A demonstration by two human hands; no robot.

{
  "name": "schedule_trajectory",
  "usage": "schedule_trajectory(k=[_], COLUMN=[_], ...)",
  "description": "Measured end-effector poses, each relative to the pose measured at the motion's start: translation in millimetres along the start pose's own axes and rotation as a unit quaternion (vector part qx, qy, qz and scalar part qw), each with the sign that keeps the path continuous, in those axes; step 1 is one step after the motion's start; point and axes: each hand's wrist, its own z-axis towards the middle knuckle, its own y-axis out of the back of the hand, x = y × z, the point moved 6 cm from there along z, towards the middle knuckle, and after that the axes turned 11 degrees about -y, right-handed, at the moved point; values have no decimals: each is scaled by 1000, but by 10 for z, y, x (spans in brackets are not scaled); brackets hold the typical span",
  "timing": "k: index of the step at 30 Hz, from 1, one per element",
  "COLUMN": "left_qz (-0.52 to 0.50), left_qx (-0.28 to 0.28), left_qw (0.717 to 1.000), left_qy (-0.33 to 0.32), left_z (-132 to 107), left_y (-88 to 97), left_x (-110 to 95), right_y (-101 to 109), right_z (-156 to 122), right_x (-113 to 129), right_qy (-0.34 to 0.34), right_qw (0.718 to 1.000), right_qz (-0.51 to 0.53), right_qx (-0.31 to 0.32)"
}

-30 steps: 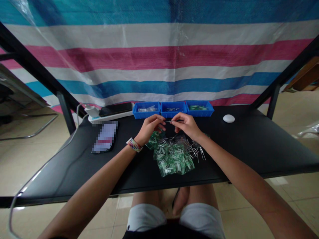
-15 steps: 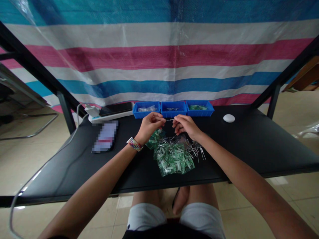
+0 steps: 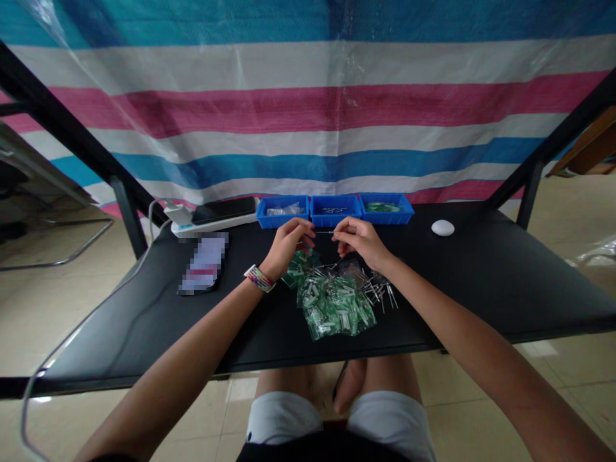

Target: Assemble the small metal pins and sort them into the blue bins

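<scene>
Between my hands, above the table, a thin silver metal pin (image 3: 324, 231) lies level. My right hand (image 3: 360, 242) pinches its right end between thumb and forefinger. The pin's left end reaches the fingertips of my left hand (image 3: 290, 244), whose fingers are curled; a bright sliver like another pin shows between its thumb and fingers. Below the hands lies a pile of small green-and-clear plastic bags (image 3: 337, 308) with metal pins inside. Loose metal pins (image 3: 380, 290) are scattered at the pile's right side, beneath my right wrist.
Three blue trays stand along the back: the left tray (image 3: 283, 224) holds clear bags, the middle tray (image 3: 335, 219) loose pins, the right tray (image 3: 389, 219) green bags. A power strip (image 3: 216, 226) and a phone (image 3: 205, 263) lie left, a white mouse-shaped object (image 3: 443, 228) right.
My left hand has shifted slightly left and its fingers have loosened a little. The right hand has drawn slightly inward. More of the pin shows left of my right fingertips.
</scene>
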Motion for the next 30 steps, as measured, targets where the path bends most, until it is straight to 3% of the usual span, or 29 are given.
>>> schedule_trajectory(k=[3,8,20,27,30], left_qz=[23,58,80,54,32], left_qx=[35,74,53,84,80], left_qw=[999,996,994,993,995], left_qy=[23,-2,-55,-59,-57], left_z=[4,24,21,10,13], left_y=[-8,-42,-39,-94,-88], left_x=[45,62,-6,-2,-9], right_y=[-7,-19,-6,8,130], right_z=[-2,12,12,32,71], right_x=[10,-7,-37,-46,30], right_qy=[20,34,-32,-26,15], right_qw=[1000,999,999,999,998], right_qz=[-12,-22,39,33,46], right_qx=[-2,-2,4,-1,-51])
